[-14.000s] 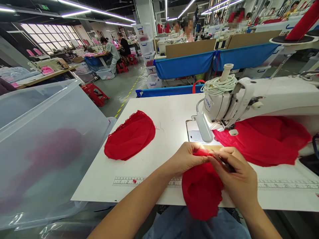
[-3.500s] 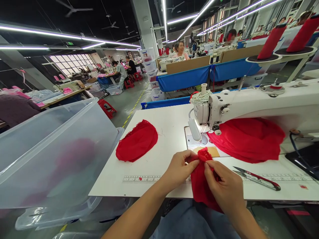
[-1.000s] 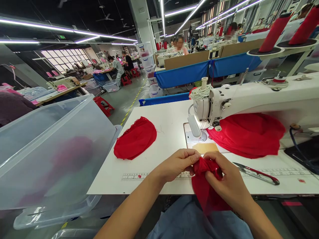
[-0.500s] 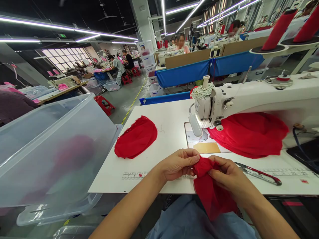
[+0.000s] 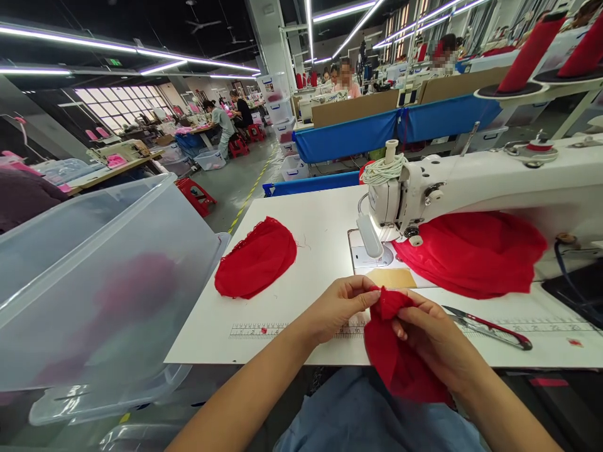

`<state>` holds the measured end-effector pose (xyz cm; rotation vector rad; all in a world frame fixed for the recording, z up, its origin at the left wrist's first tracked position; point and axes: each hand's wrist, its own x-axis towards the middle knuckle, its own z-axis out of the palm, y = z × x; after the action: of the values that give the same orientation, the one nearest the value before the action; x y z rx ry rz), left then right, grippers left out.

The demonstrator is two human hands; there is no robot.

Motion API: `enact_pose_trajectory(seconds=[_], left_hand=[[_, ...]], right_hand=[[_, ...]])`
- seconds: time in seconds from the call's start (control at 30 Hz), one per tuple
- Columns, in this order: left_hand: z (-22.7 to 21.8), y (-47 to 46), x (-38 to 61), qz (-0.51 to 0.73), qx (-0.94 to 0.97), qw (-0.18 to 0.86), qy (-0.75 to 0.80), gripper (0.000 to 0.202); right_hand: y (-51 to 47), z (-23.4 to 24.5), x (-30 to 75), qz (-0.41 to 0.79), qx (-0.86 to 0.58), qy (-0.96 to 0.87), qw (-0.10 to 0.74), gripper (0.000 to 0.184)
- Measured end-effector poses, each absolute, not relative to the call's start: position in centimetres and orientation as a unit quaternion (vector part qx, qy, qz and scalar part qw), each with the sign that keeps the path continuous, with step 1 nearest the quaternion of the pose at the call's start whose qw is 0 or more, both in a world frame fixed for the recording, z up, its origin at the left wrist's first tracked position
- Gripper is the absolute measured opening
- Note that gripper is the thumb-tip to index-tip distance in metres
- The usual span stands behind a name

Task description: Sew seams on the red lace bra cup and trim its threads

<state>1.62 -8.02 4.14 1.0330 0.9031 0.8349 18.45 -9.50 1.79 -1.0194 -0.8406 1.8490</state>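
Between both hands a piece of red fabric [image 5: 393, 351] is pinched near its upper edge and hangs over the table's front edge. My left hand [image 5: 342, 309] grips its upper left corner between thumb and fingers. On the other side my right hand [image 5: 431, 333] is closed on the gathered upper right part, thumb toward the front. Just beyond the hands stands a white sewing machine [image 5: 490, 179], with more red fabric [image 5: 475, 257] piled under its arm. A pair of thread snips [image 5: 494, 329] lies by my right hand.
A stack of red fabric pieces [image 5: 257, 260] rests at the left of the white table [image 5: 325, 232]. Printed ruler markings run along the front. A translucent plastic bin [image 5: 108, 295] stands to the left. Red thread cones [image 5: 530, 56] rise at the right. People sit at other machines behind.
Both hands have shifted the red fabric slightly and turned its upper edge; the hanging part has moved up a little. My right fingers have changed their hold.
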Motion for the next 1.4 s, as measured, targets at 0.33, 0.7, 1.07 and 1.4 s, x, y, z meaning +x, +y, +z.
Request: enact_pose_trajectory(seconds=[0.33, 0.7, 1.07, 1.4], left_hand=[[3.6, -7.7, 1.8, 0.321, 0.389, 0.773, 0.384, 0.046], [3.9, -8.3, 0.3, 0.232, 0.455, 0.758, 0.406, 0.040], [5.6, -11.7, -2.6, 0.289, 0.892, -0.015, 0.348, 0.023], [2.5, -7.9, 1.2, 0.171, 0.836, 0.020, 0.522, 0.025]], right_hand=[[-9.5, 2.1, 18.7, 0.691, -0.441, -0.417, 0.393, 0.015], [-9.9, 2.0, 19.3, 0.779, -0.376, -0.402, 0.301, 0.024], [-6.4, 2.8, 16.9, 0.339, -0.115, -0.854, 0.376, 0.019], [-1.9, -2.1, 20.4, 0.102, -0.149, -0.944, 0.276, 0.027]])
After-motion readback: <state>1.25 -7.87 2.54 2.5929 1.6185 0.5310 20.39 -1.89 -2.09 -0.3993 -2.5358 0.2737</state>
